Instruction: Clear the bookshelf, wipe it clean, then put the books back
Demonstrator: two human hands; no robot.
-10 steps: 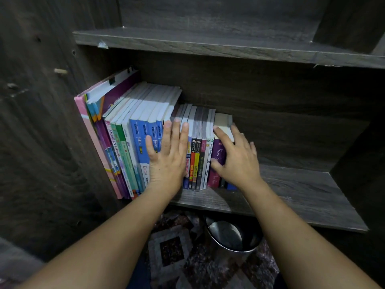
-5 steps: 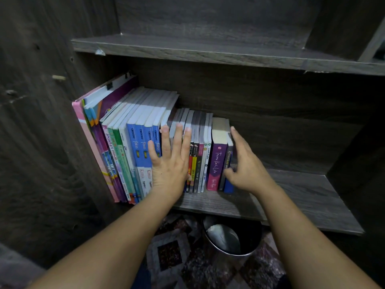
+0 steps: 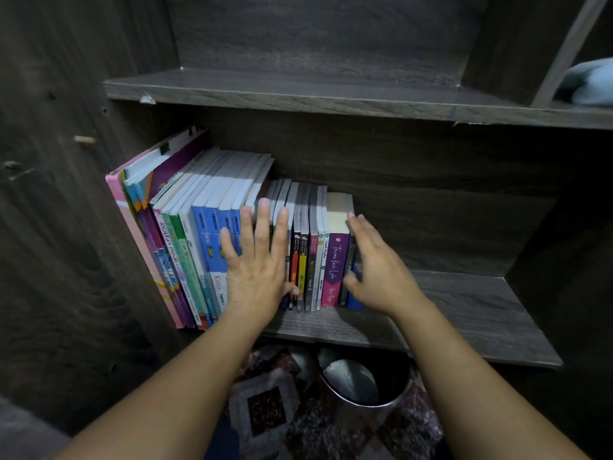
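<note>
A row of books (image 3: 205, 227) stands on the left half of the lower shelf board (image 3: 464, 313) of a dark wood bookshelf. Tall pink, purple, green and blue books lean against the left wall; shorter ones, including a purple-spined book (image 3: 333, 267), stand upright at the right end. My left hand (image 3: 260, 260) lies flat, fingers spread, against the spines in the middle of the row. My right hand (image 3: 378, 270) is open at the right end of the row, palm against the last book's side, thumb near a small blue book (image 3: 354, 302).
The upper shelf board (image 3: 298, 94) is bare, with a pale blue cloth (image 3: 590, 83) at its far right. Below the lower shelf a round metal bin (image 3: 361, 386) stands on a patterned carpet (image 3: 265, 410). The right half of the lower shelf holds nothing.
My right hand has slid off the spine of the purple book to the right end of the row. The short books now stand upright and pushed back. My left hand has stayed flat on the spines.
</note>
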